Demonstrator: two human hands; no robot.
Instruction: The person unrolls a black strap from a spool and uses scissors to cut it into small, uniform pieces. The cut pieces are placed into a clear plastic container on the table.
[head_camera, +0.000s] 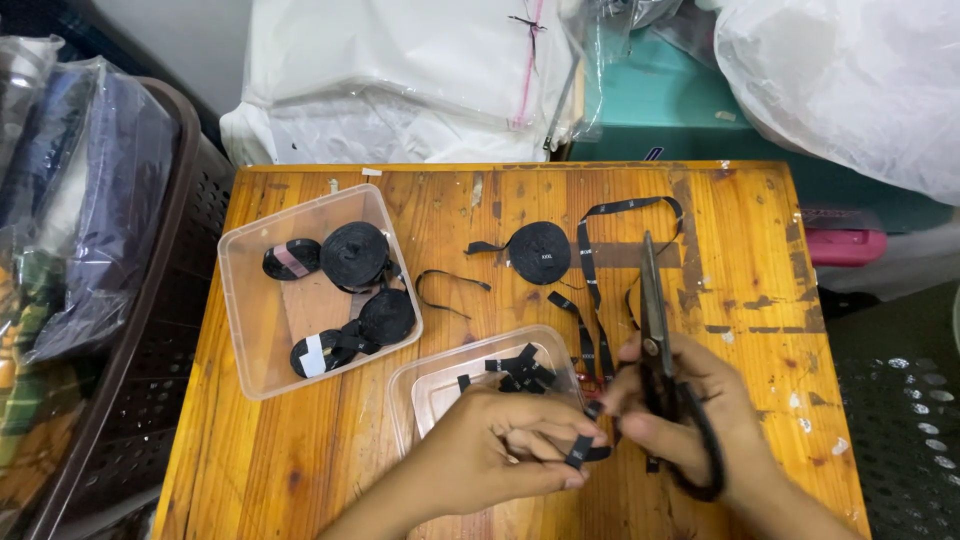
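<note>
My right hand (690, 410) grips black scissors (655, 320), blades pointing away from me, near the table's front edge. My left hand (500, 450) pinches a short piece of black label tape (582, 452) between thumb and fingers, close beside the right hand. A long black tape strip (590, 275) runs from a black roll (540, 252) toward my hands. Under my left hand sits a clear plastic box (425, 385) holding several cut black pieces (522, 368).
A second clear box (245, 260) at the left of the wooden table (420, 200) holds several black tape rolls. A brown basket with bagged cloth (90, 200) stands left; plastic bags (400, 70) and a teal box (670, 100) lie behind.
</note>
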